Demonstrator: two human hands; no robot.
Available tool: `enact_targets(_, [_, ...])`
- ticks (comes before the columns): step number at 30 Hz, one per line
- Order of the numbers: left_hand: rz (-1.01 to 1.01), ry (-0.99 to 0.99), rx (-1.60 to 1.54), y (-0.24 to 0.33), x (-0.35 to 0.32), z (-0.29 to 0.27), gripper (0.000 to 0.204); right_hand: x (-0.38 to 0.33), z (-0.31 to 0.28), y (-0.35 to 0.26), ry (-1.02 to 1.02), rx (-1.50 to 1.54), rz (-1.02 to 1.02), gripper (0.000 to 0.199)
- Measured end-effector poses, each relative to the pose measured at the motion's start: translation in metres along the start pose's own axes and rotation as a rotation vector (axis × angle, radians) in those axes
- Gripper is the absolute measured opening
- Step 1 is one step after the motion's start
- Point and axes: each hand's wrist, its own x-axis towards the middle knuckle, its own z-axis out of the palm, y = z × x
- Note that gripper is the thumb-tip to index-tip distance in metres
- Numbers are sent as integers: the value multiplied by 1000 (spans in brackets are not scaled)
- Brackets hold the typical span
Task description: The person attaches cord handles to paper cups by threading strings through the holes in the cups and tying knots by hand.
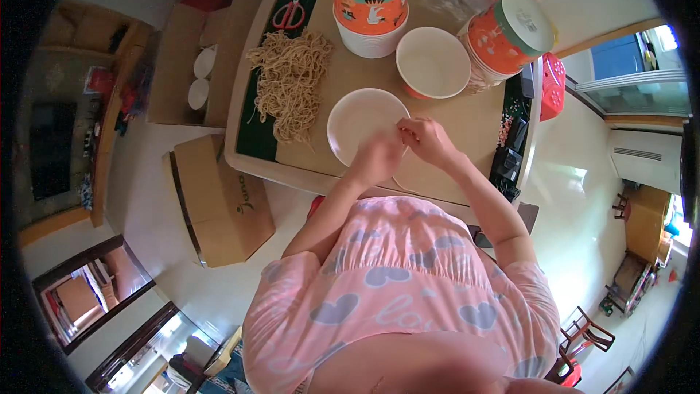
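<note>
My right hand [430, 142] is closed in a pinch at the right rim of a white paper bowl [354, 113]. A thin beige cord [402, 185] trails below my hands toward the table's near edge, and its upper end seems to run into the pinch. Smeared by motion, my left hand [380, 157] is over the bowl's near right side, close to the right fingertips; its fingers cannot be made out. Left of the bowl lies a loose heap of beige cords [292, 84]. Another white paper bowl [434, 63] stands behind, to the right.
Upside-down stacks of orange-and-green paper tubs [372, 4] [514, 33] stand at the back. Red-handled scissors [289, 14] lie at the far left. Black devices [508, 160] line the right edge. Cardboard boxes [219, 201] rest on the floor to the left.
</note>
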Motion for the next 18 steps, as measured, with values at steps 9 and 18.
enact_targets(9, [132,20,224,-4,-7,-4,20,0,2,2,-8,190,73,10])
enact_targets(18, [215,51,506,6,1,-2,28,1,-1,-4,-36,144,58,10])
